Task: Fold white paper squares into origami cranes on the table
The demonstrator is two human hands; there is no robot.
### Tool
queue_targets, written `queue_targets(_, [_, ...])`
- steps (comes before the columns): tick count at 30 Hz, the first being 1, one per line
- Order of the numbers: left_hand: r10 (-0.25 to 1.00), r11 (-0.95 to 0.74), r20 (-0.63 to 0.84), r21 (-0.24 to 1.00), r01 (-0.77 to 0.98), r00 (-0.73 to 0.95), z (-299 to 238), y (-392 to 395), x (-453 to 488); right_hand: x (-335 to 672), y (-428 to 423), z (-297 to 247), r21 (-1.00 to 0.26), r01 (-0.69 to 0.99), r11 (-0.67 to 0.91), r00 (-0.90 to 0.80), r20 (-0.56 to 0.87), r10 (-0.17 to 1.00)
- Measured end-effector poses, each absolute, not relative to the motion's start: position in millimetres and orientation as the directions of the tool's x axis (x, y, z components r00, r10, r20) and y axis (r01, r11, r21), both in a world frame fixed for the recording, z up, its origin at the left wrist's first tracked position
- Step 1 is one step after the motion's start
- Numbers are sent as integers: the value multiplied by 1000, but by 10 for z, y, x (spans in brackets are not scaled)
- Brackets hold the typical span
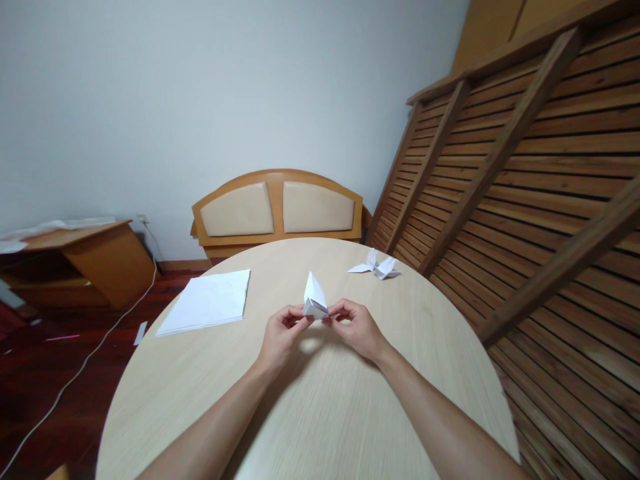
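Paper piece (315, 293), white, folded, peaked, is held over middle of round pale-wood table (330, 413); left hand (281, 333) pinches its 8 o'clock corner, right hand (358, 328) its 4 o'clock, likely steadying creases. Folded white paper shapes (383, 268) at 1, white sheet stack (209, 301) at 10, presumably leaving working room.

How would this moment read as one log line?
left hand: pinches folded paper | right hand: pinches its other side | table: paper stack at left, white folded shapes far right

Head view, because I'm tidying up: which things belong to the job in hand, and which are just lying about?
Job: held folded paper, left hand, right hand; probably paper stack, other folded paper.
Lying about, apparently: cable, white strip, pink strip.
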State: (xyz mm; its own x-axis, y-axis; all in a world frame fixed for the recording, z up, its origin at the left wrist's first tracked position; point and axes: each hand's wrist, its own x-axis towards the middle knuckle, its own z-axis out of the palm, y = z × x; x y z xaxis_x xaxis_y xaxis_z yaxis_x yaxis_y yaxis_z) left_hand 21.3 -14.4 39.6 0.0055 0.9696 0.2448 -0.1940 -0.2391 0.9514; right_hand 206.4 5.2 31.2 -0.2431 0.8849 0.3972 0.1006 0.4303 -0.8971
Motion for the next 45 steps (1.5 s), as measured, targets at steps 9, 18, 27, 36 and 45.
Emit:
queue_targets(9, [952,-306,305,942,-142,-27,318,-115,201,2078,20,339,-922,89,378,-286,340,896])
queue_targets(18, [969,-241,244,968,-72,46,337,-135,192,2079,75,294,-922,131,364,-316,309,897])
queue_targets(27, [974,-189,197,979,-77,112,306,-105,179,2083,73,307,-947,55,315,-364,275,890])
queue_targets(36, [972,-178,184,983,-53,145,319,-125,205,2101,75,292,-977,31,212,-351,188,917])
queue_targets(45, [982,-123,125,992,-27,141,314,-145,221,2095,77,278,-977,63,203,-361,168,917])
